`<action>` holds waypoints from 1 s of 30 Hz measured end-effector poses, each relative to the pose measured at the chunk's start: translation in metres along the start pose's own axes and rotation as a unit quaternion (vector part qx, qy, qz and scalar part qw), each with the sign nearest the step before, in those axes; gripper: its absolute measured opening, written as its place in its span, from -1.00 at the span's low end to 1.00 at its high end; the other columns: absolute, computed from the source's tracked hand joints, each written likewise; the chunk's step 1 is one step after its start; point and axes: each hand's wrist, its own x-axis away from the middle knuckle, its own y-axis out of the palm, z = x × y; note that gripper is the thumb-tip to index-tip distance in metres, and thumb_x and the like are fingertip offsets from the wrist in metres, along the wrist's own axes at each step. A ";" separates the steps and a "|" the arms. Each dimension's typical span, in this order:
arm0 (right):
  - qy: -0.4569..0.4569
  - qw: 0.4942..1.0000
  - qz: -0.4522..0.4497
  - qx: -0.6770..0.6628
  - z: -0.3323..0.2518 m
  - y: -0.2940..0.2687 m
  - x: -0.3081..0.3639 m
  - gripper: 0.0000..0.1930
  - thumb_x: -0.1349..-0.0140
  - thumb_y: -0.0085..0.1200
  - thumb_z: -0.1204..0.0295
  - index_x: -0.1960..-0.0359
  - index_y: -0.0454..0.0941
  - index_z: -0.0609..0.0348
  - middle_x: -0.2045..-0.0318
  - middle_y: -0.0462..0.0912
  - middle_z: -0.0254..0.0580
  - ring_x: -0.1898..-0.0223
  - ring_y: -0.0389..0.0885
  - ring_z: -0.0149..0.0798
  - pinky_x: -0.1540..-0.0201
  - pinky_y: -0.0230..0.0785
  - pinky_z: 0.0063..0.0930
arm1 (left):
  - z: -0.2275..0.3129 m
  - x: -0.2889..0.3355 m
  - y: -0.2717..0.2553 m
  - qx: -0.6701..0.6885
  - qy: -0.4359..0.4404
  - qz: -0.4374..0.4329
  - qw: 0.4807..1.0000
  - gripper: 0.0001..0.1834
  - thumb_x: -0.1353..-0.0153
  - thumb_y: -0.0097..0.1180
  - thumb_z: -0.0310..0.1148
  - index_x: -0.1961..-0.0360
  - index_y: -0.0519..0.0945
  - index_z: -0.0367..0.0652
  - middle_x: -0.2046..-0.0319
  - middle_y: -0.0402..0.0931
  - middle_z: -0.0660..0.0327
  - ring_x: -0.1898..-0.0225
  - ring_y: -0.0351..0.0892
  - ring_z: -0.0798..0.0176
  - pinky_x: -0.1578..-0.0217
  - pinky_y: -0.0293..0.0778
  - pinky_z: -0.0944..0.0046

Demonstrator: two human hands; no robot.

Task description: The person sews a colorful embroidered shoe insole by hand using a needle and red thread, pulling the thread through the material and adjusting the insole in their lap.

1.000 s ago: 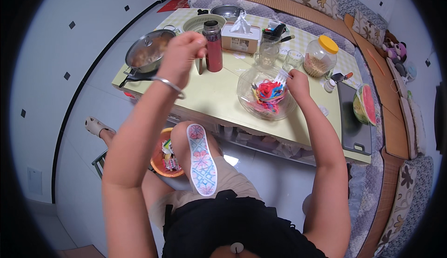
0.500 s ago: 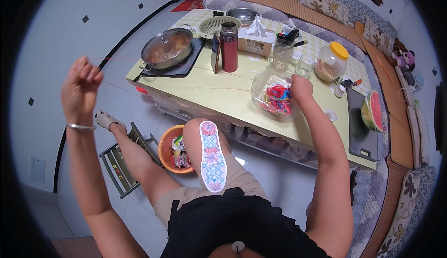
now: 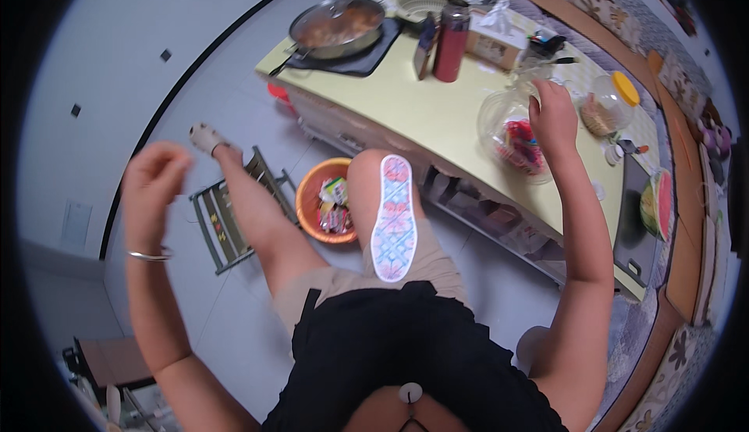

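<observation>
Observed nearest, on the bent knee (image 3: 365,178), a white-edged insole (image 3: 394,221), face up, untouched by either hand. Judge surface work well advanced, from pink and blue motifs along its full length; cannot tell whether stitched or printed, nor any remainder. Found left hand (image 3: 156,182) raised well apart, left of the insole, fingers curled, blurred; cannot tell whether gripping anything. Noted orange basin (image 3: 310,198) of wrappers (image 3: 334,212) on the floor (image 3: 226,315). Found right hand (image 3: 555,113) beyond the insole, over the right side of a clear container (image 3: 491,124) on the counter (image 3: 390,92), fingers bent; cannot tell whether clasping anything. Recorded coloured threads (image 3: 521,143) inside, tangled, below and left of right hand. Logged farther off: yellow-lidded jar (image 3: 605,110), red flask (image 3: 451,48), lidded pan (image 3: 337,32)
</observation>
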 end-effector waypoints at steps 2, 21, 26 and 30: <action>0.077 0.947 -0.111 -0.291 -0.063 -0.025 0.006 -0.84 -0.18 0.05 0.46 0.23 0.59 0.20 0.34 0.64 -0.13 0.32 0.58 -0.28 0.21 0.41 -0.42 | -0.002 0.022 0.047 -0.080 0.068 -0.024 0.994 -0.93 -0.10 0.16 -0.47 0.43 0.54 -0.25 0.65 0.43 0.37 0.64 0.35 0.49 0.60 0.29 0.46; 0.391 0.370 -0.108 -0.836 -0.121 -0.090 0.088 -0.80 -0.24 -0.01 0.54 0.14 0.47 0.39 0.40 0.58 -0.13 0.52 0.40 -0.46 0.51 0.22 -0.68 | -0.102 0.159 0.108 0.003 -0.071 -0.039 0.997 -0.92 -0.10 0.16 -0.51 0.50 0.54 -0.26 0.72 0.40 0.33 0.70 0.34 0.51 0.65 0.25 0.48; 0.408 0.391 -0.065 -0.823 -0.098 -0.096 0.108 -0.80 -0.26 -0.03 0.55 0.12 0.45 0.39 0.40 0.55 -0.12 0.51 0.38 -0.45 0.51 0.23 -0.68 | -0.139 0.185 0.096 0.086 -0.177 -0.070 0.978 -0.91 -0.11 0.13 -0.53 0.51 0.53 -0.28 0.76 0.31 0.39 0.71 0.30 0.56 0.66 0.24 0.47; 0.406 0.381 -0.016 -0.831 -0.085 -0.095 0.109 -0.79 -0.27 -0.05 0.56 0.09 0.44 0.38 0.38 0.55 -0.13 0.47 0.37 -0.47 0.50 0.23 -0.68 | -0.160 0.191 0.093 -0.040 -0.144 -0.068 0.986 -0.91 -0.10 0.13 -0.53 0.53 0.53 -0.26 0.79 0.31 0.37 0.73 0.30 0.52 0.67 0.26 0.44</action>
